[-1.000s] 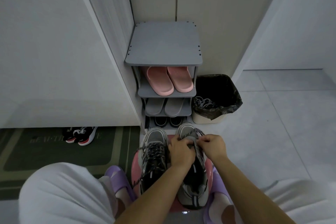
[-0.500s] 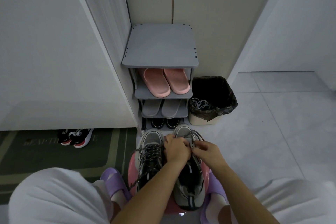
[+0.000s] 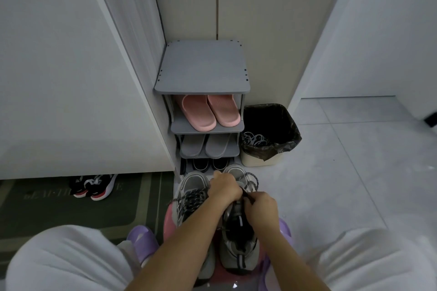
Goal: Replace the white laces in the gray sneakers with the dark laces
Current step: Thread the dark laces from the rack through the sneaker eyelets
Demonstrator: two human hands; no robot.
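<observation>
Right hand (image 3: 261, 211) nearer (pale tile floor (image 3: 331, 172))

Dim, flat, cool-grey indoor light. Floor tiles (image 3: 343, 172) right of the grip are brightest, the mat (image 3: 71, 210) left of it darkest. Shoe rack (image 3: 203, 66) shelves beyond it are shadowed. Walls bow at the edges. Slight softness where the right hand (image 3: 261, 208) pinches the dark lace (image 3: 255, 181).

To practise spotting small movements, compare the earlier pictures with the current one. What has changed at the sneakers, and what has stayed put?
The right hand, pinching the dark lace, has drawn back toward the person along the right-side sneaker. The left hand stays curled over that sneaker's lacing. The laced sneaker and the shoe rack are unchanged.
</observation>
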